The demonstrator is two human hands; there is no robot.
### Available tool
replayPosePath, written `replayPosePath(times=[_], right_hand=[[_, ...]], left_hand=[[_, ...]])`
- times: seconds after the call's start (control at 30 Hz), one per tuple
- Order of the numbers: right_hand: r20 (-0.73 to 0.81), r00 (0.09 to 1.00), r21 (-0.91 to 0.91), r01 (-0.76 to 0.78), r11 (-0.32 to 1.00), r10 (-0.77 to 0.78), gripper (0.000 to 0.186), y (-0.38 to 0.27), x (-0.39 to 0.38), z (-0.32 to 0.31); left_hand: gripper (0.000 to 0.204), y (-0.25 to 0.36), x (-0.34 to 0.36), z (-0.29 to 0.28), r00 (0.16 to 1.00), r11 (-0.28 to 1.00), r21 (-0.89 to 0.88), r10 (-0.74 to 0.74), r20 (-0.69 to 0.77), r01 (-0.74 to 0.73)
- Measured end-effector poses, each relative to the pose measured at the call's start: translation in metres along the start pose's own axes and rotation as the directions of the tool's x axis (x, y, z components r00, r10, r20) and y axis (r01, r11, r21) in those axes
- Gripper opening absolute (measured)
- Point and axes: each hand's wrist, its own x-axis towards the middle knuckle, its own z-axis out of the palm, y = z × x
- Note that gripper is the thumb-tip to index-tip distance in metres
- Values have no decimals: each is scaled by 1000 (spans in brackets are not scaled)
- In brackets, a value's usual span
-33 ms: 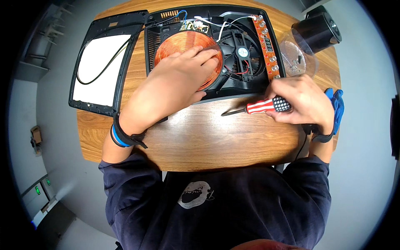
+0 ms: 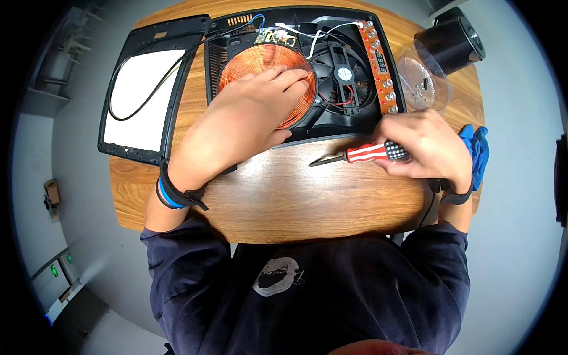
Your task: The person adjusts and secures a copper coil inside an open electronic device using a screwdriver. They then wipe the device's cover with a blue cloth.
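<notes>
Your right hand [image 2: 427, 142] is clenched around the screwdriver [image 2: 365, 153], before the black induction-cooker housing [image 2: 355, 126]. Inside it, your left hand [image 2: 254, 103] lies unclenched on the copper coil [image 2: 260, 56], beside the fan [image 2: 345, 74]; beyond, a clear container [image 2: 441, 90] holds small parts [image 2: 425, 84].

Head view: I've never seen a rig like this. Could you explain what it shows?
There is no robot: a person works with bare hands, and the left of two head-worn fisheye cameras looks down, so straight edges bend. On the wooden table lies an open black housing with a copper coil, a fan and an orange circuit strip. The left hand lies over the coil; the right hand grips a screwdriver, its shaft pointing left. A black-framed panel lies at the left; a clear container holding small parts is at the right.
</notes>
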Motion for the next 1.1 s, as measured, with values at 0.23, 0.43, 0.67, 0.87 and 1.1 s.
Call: replayPosePath(times=[0.23, 0.43, 0.67, 0.87, 1.1], right_hand=[[26, 999, -124, 29, 992, -25, 32, -14, -1, 39], [19, 999, -189, 29, 982, -26, 26, -9, -3, 56], [-4, 999, -317, 50, 947, -54, 27, -14, -6, 58], [-110, 975, -291, 152, 945, -191, 23, -22, 0, 57], [-145, 953, -204, 233, 951, -265, 18, -11, 12, 28]], left_hand=[[109, -8, 3, -7, 994, 988, 130, -94, 58, 86], [144, -23, 1, -14, 944, 946, 226, -276, 179, 234], [148, -30, 3, -14, 965, 966, 172, -217, 148, 191], [145, -33, 6, -18, 975, 977, 132, -183, 126, 167], [160, -35, 1, -10, 959, 958, 180, -249, 137, 223]])
